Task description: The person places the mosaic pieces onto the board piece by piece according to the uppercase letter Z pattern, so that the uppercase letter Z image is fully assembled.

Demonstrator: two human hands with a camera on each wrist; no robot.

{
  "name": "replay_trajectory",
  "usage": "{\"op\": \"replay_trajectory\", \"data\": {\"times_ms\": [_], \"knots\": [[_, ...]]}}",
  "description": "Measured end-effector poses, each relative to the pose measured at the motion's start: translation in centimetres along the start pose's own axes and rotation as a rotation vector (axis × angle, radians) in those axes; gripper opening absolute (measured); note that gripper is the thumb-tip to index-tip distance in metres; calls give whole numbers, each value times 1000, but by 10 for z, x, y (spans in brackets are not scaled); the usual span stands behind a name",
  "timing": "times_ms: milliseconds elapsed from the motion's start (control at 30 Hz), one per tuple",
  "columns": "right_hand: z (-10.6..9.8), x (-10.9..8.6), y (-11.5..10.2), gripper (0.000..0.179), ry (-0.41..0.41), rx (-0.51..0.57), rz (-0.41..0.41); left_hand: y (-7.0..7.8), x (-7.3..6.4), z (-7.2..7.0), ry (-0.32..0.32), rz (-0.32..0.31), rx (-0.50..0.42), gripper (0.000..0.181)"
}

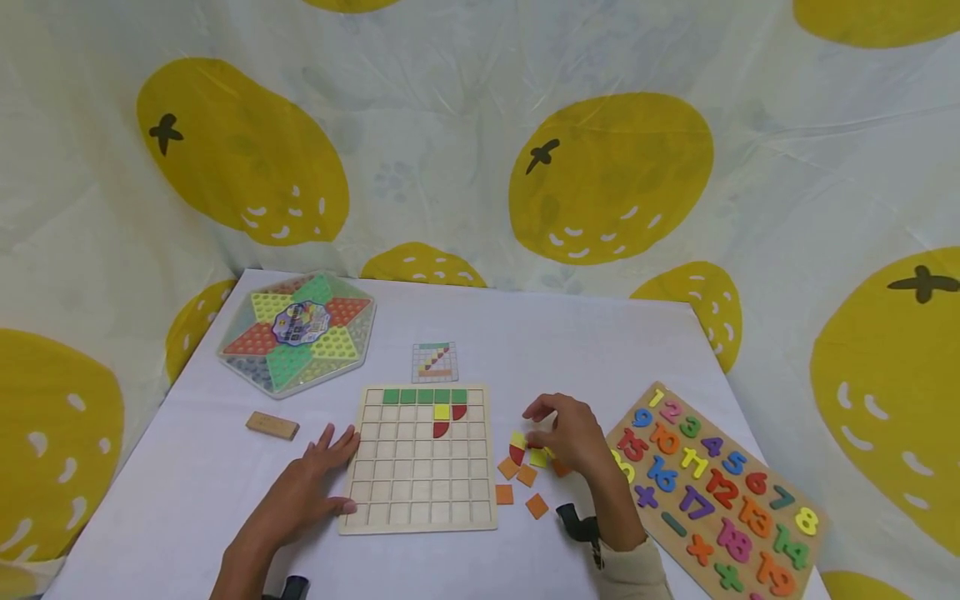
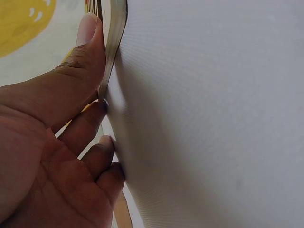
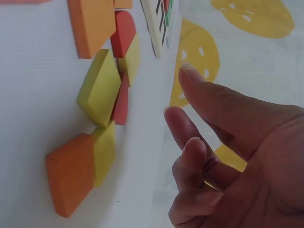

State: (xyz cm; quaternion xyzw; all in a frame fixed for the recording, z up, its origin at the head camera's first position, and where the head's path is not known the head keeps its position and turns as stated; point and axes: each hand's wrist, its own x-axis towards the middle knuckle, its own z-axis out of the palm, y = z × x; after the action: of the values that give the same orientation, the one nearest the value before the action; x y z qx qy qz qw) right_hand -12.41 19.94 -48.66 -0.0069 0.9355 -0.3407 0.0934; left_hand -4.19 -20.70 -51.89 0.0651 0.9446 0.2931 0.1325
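Note:
A wooden grid board (image 1: 405,492) lies mid-table. Its top row holds several green square tiles (image 1: 425,397); below them are a yellow square tile (image 1: 442,412) and two red quarter-round tiles (image 1: 441,429). My left hand (image 1: 296,492) rests at the board's left edge, thumb and fingers spread and touching it. Right of the board, my right hand (image 1: 573,433) hovers over loose tiles, fingers loosely bent, nothing between them. In the right wrist view, yellow tiles (image 3: 99,88), red tiles (image 3: 124,33) and orange tiles (image 3: 71,173) lie apart from the fingertips.
A pattern card (image 1: 434,362) lies behind the board. At the back left is a hexagonal star-patterned game box (image 1: 300,333), with a small wooden block (image 1: 272,426) nearer. A number puzzle board (image 1: 678,533) stands right of my right arm. A fruit-print cloth (image 1: 450,167) hangs behind the table.

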Motion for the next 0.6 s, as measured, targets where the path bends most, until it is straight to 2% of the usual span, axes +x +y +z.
{"op": "replay_trajectory", "data": {"times_ms": [167, 300, 600], "knots": [[6, 0, 3, 22, -52, -2, -65, -1, 0, 0, 2, 8, -3, 107], [15, 2, 5, 25, -89, -37, -81, -1, 0, 1, -1, 0, -10, 107], [22, 9, 10, 22, -78, -120, -89, -1, 0, 1, 3, 0, -6, 107]]}}
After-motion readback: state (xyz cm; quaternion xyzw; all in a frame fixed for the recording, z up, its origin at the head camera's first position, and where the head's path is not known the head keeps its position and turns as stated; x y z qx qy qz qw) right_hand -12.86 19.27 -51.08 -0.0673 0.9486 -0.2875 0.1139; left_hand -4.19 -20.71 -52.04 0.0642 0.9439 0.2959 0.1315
